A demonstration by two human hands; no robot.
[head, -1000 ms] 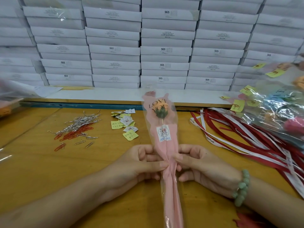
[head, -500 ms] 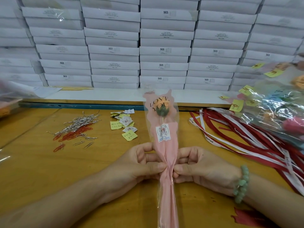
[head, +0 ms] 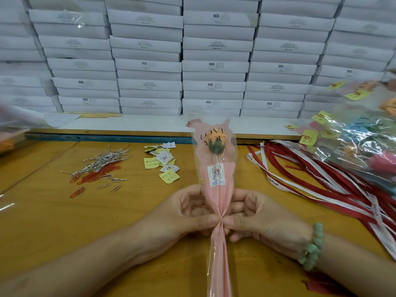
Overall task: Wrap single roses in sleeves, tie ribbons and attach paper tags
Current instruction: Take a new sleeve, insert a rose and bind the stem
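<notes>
Over the middle of the bench [head: 53,221] I hold the rose [head: 216,146] upright in its pink sleeve [head: 216,189], which is gathered to a narrow waist. My left grip [head: 188,215] and right grip [head: 263,219] both pinch that waist, thumb tips meeting from either side. Wrapping looks done, so I judge tying is the step in hand. Next, one grip must let go and fetch a strand from the ribbons [head: 321,179] on my right, while the other alone holds the gather tight.

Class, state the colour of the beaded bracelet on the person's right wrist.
The beaded bracelet is pale green; head view.
</notes>
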